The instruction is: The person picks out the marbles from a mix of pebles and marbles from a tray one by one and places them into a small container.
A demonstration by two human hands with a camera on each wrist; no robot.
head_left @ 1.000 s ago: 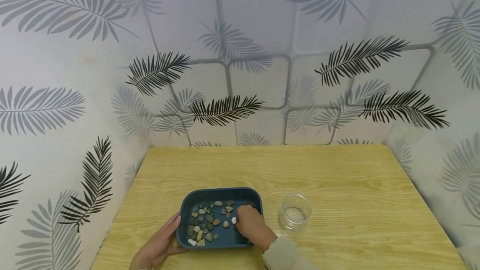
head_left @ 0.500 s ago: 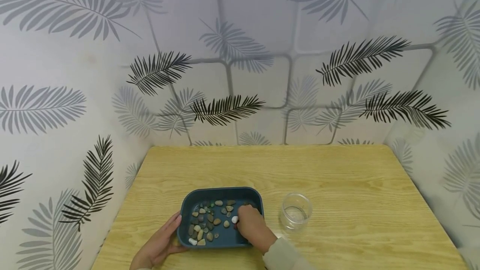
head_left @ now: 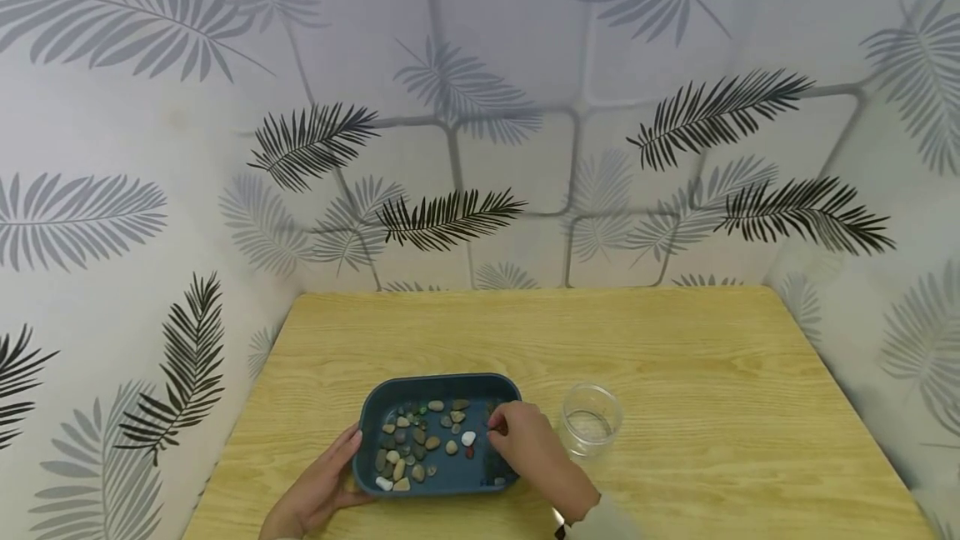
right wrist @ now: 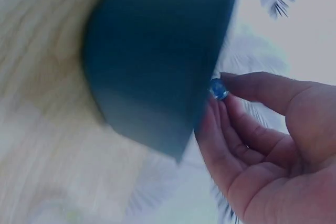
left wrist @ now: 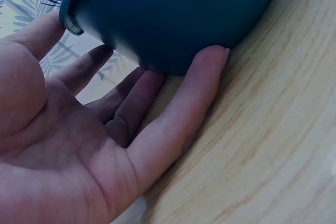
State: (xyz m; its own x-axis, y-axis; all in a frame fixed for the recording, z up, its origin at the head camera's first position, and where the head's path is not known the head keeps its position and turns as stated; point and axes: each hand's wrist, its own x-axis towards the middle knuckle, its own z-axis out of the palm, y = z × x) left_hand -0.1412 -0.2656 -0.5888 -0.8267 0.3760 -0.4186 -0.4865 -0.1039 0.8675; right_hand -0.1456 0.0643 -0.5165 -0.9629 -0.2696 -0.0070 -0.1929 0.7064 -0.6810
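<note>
Nearest me, my left hand [head_left: 318, 486] is steadying the left end of a dark-blue, round-cornered tub [head_left: 450, 473], its digits spreading over rim and outer wall. My right hand [head_left: 536, 457] is reaching over the tub's right end. That grip is pinching, fingertips almost meeting, a small, round, glassy blue bead [right wrist: 219, 89], which I am holding up beside the rim. Because only fingertips are pressing on something so smooth, the bead could squirt out, dropping into the tub or skittering over the yellow, wood-grained worktop [head_left: 675, 390]. If my left hand is holding too loosely, a knuckle catching the rim could shift the tub.

Inside, a smooth white pebble [head_left: 468, 438] is lying just beside a small reddish stone [head_left: 470, 452]; grey and tan pebbles [head_left: 432, 442] are crowding leftward. Rightward, a clear, round cup [head_left: 590, 423] is standing near my right hand; a careless knock could tip it. Farthest, a pale, leaf-printed wall [head_left: 510, 165] is rising.
</note>
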